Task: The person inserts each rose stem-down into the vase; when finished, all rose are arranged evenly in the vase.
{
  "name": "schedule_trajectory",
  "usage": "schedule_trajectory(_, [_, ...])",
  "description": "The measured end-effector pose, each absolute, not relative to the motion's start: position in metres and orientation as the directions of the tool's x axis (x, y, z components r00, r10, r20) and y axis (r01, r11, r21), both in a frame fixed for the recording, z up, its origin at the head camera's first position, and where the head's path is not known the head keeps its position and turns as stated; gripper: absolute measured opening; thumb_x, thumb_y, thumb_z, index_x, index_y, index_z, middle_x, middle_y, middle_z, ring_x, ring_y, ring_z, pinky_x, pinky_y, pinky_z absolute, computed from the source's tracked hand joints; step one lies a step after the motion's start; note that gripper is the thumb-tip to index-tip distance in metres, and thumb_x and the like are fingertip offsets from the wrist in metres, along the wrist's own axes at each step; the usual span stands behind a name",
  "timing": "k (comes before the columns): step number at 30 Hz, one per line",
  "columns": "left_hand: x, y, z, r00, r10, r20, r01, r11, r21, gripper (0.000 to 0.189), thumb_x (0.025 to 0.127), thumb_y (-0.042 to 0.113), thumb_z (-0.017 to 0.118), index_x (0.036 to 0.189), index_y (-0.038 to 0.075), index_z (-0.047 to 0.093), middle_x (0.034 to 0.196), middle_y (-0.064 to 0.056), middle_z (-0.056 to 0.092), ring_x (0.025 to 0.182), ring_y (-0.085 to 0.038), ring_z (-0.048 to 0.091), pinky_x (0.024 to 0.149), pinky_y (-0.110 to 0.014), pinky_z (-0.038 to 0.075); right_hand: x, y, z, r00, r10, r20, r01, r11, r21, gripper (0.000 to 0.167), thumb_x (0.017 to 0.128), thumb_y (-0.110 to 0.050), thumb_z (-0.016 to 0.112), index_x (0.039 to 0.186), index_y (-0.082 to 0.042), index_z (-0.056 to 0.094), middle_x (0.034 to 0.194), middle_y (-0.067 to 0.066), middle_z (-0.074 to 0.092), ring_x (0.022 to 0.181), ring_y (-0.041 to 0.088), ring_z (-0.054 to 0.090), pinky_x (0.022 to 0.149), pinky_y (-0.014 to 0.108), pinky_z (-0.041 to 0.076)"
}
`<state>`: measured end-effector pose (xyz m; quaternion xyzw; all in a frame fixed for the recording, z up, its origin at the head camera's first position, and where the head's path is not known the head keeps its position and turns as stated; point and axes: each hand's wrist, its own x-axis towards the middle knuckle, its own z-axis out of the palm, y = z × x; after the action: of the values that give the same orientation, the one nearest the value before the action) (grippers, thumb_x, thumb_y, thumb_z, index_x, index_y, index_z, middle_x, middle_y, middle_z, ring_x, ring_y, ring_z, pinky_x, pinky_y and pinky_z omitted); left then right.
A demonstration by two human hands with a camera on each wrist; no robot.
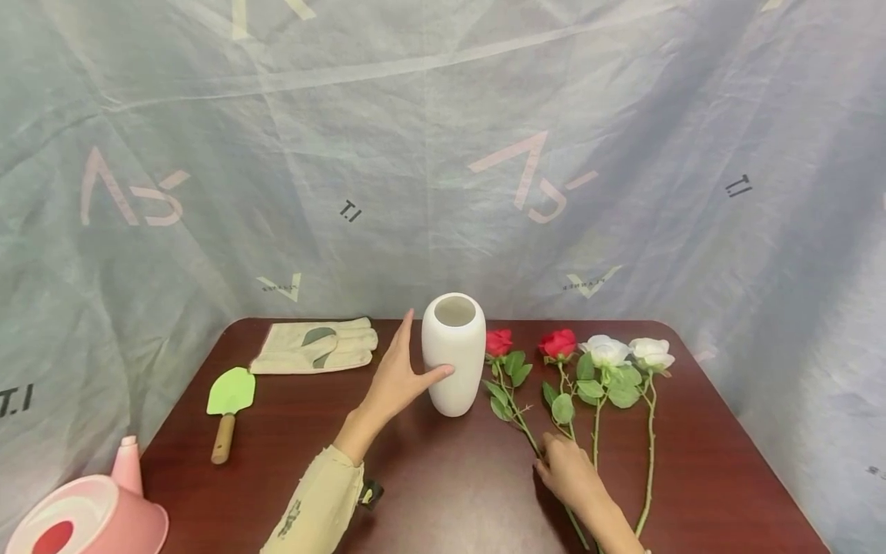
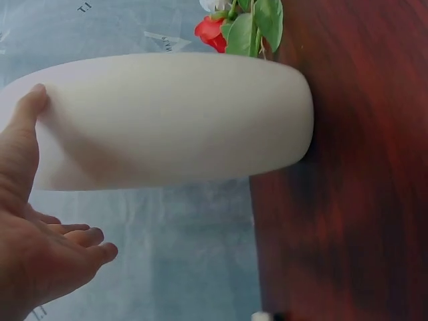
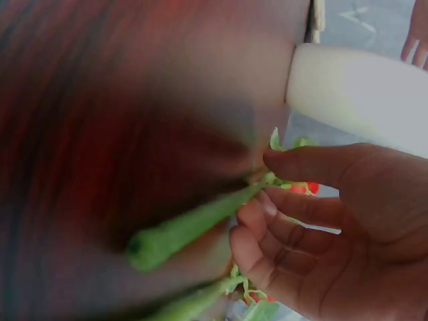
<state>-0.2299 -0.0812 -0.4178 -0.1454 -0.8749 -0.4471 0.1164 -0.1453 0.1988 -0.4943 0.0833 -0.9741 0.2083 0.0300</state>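
Observation:
A tall white vase [image 1: 453, 362] stands upright on the table. My left hand [image 1: 398, 378] is spread at its left side; the thumb overlaps the vase's front, while the fingers stay apart from it. Whether the thumb touches cannot be told. In the left wrist view, the same hand [image 2: 47, 234] has its palm facing the vase [image 2: 180, 120]. My right hand [image 1: 571, 473] is low over the stem of the leftmost red rose [image 1: 498, 342]. In the right wrist view, thumb and curled fingers of that hand [image 3: 321, 227] pinch around the green stem [image 3: 194, 224].
Right of that rose lie another red rose [image 1: 557, 344] and two white roses [image 1: 605, 352]. A cream glove [image 1: 314, 346], a green trowel [image 1: 231, 392] and a pink watering can [image 1: 104, 515] are at the left. Grey cloth [image 1: 415, 154] hangs behind the table [image 1: 443, 492].

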Motion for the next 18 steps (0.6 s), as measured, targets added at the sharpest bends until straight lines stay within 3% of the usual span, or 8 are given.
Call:
schedule_trajectory(9, [-0.232,-0.073,-0.428,-0.914,0.125,0.386,0.402,0.407,0.82,0.113,0.066,0.044,0.082,0.15,0.015,0.011,0.148,-0.002,0.029,0.132,-0.013,0.032,0.103,-0.042,0.029,-0.148,0.198,-0.499,-0.988,-0.134,0.071,-0.151,0.861,-0.485,0.017,0.075,-0.001,0.072,0.076,-0.007,0.055,0.061,-0.004,0.051,0.054,0.011,0.05,0.05,0.032,0.041])
schedule_trajectory(18, [-0.233,-0.056,-0.43,-0.897,0.091,0.433,0.429,0.412,0.803,0.107,0.063,0.047,0.082,0.147,0.022,0.021,0.133,0.001,0.045,0.115,-0.015,0.047,0.092,-0.044,0.039,-0.146,0.201,-0.498,-0.996,-0.036,0.084,-0.082,0.756,-0.649,0.007,0.081,0.0,0.067,0.085,-0.005,0.063,0.068,-0.002,0.061,0.056,0.009,0.051,0.053,0.027,0.041])
